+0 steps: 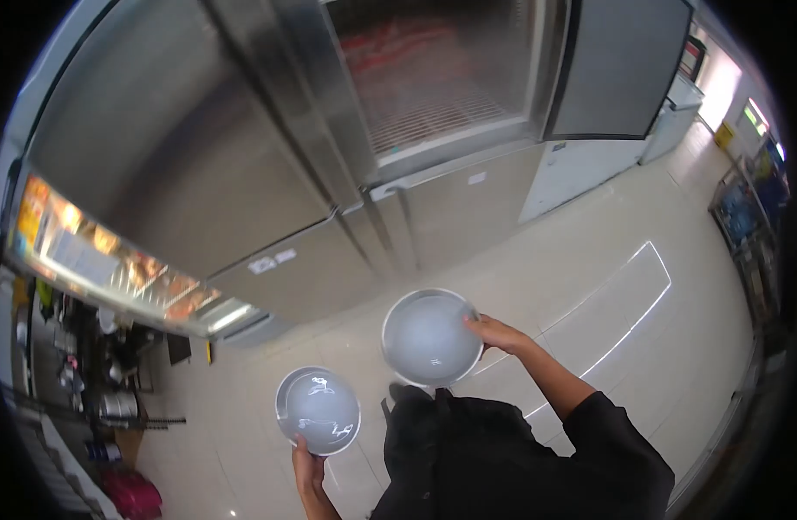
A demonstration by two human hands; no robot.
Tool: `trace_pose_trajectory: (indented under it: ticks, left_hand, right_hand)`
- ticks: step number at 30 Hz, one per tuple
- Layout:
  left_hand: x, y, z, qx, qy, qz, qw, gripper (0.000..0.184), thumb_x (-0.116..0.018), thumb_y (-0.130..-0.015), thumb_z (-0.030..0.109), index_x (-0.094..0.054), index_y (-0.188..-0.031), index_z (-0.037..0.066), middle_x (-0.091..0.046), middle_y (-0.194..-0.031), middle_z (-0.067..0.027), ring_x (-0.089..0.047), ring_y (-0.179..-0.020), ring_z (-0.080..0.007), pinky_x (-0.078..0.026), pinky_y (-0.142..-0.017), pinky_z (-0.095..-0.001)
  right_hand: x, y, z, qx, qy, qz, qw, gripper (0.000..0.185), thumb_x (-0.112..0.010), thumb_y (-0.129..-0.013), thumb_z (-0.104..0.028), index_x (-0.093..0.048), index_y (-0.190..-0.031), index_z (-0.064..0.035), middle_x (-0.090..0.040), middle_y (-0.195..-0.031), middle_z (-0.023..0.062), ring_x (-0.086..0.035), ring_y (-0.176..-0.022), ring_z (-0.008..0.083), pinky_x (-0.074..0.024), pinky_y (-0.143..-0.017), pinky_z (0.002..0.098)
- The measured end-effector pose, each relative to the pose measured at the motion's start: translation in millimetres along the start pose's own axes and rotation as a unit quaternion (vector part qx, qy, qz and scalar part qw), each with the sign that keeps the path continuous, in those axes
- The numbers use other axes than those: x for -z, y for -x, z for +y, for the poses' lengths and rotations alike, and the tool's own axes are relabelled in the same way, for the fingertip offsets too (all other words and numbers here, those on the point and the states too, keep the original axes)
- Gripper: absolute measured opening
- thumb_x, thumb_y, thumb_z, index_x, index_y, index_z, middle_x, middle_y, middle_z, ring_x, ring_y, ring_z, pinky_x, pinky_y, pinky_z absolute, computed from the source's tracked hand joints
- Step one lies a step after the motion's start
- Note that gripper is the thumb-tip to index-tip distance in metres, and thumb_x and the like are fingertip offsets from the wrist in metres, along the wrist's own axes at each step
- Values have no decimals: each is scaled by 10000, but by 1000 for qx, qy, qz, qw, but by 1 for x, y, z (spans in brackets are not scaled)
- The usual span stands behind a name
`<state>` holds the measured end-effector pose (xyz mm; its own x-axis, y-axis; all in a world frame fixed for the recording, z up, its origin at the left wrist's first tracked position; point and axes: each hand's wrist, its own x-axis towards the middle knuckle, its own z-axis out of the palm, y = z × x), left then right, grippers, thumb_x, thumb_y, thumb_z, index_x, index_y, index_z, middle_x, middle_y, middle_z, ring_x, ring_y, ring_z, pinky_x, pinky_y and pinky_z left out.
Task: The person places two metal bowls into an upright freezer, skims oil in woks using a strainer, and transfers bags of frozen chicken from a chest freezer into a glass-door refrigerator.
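Smooth, round, shallow metal pans are hanging above the glossy tiled floor [589, 286], before a brushed-steel fridge [182, 156]; the left hand's [308, 464] fingers are grasping the smaller pan [318, 411] by its rim, the right hand's [495, 334] fingers are grasping the larger pan [431, 338], and both pale grey interiors are shining, the smaller showing brighter glints
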<state>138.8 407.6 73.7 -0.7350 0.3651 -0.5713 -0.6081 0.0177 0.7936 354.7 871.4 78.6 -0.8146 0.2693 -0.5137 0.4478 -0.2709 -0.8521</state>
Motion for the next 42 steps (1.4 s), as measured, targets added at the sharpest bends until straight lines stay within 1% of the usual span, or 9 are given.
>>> trace_pose_trajectory:
  ticks: [7,10,13,16,21,27,30,34,42]
  left_hand:
    - [-202,-150,77,25,-110,-161,980,571,-339,-1012,428,-290,-1415,27,-446,-1378,-157,-483,-1237,-312,-468,-944,-500]
    - [-293,-191,103,29,-128,-210,969,551,-329,-1019,410,-294,-1415,29,-466,-1361,-153,-488,-1233,-303,-464,-946,-498]
    - [-380,-234,126,49,-141,-235,960,534,-324,-1024,394,-312,-1409,24,-467,-1361,-152,-480,-1239,-302,-448,-964,-496]
    - [-462,-263,141,67,-128,-268,952,528,-333,-1024,384,-331,-1401,15,-445,-1381,-157,-461,-1254,-303,-419,-997,-495]
    - [-556,-323,151,31,-119,-295,947,549,-356,-1019,385,-260,-1435,40,-403,-1412,-150,-415,-1289,-299,-396,-1010,-509]
    - [-631,-356,165,23,-115,-255,960,604,-377,-1009,409,-204,-1473,63,-324,-1477,-132,-313,-1357,-319,-269,-1084,-549]
    - [-651,-389,158,-1,-87,-181,980,590,-426,-997,393,-287,-1437,26,-365,-1452,-159,-359,-1331,-327,-323,-1070,-527]
    - [-672,-395,169,4,-79,-161,984,676,-386,-1000,435,-140,-1482,29,-197,-1536,-152,-262,-1384,-349,-280,-1069,-581]
    - [-713,-432,179,-30,50,-4,998,705,-419,-987,438,-143,-1473,7,-218,-1519,-175,-283,-1371,-354,-334,-1059,-579]
  right_hand:
    - [134,-18,-60,45,-92,219,970,728,-364,-969,-534,-311,-1371,71,-542,-1208,230,-622,-970,299,-584,-621,352]
    - [191,-22,-95,38,-126,222,966,740,-367,-973,-519,-287,-1376,96,-528,-1229,242,-616,-991,311,-581,-632,369]
    - [234,-49,-129,43,-162,298,940,657,-363,-985,-502,-425,-1292,75,-604,-1092,191,-639,-871,281,-548,-631,378]
    - [283,-68,-159,85,-168,344,920,705,-351,-983,-505,-346,-1348,99,-548,-1200,239,-639,-870,312,-557,-627,386]
    - [365,-112,-202,91,-172,334,922,688,-339,-988,-502,-388,-1331,92,-568,-1176,231,-635,-826,302,-538,-627,381]
    - [442,-173,-236,95,-196,305,927,677,-363,-983,-499,-369,-1361,62,-561,-1208,217,-645,-807,300,-544,-635,380]
    - [463,-218,-256,112,-176,341,916,710,-366,-973,-531,-359,-1369,58,-520,-1280,213,-651,-791,289,-546,-632,377]
    - [475,-253,-283,42,-184,308,932,748,-374,-961,-553,-297,-1416,37,-414,-1403,210,-665,-808,315,-557,-645,384]
    - [498,-328,-317,21,-191,277,942,734,-379,-959,-551,-313,-1410,24,-482,-1323,229,-678,-760,318,-562,-597,382]
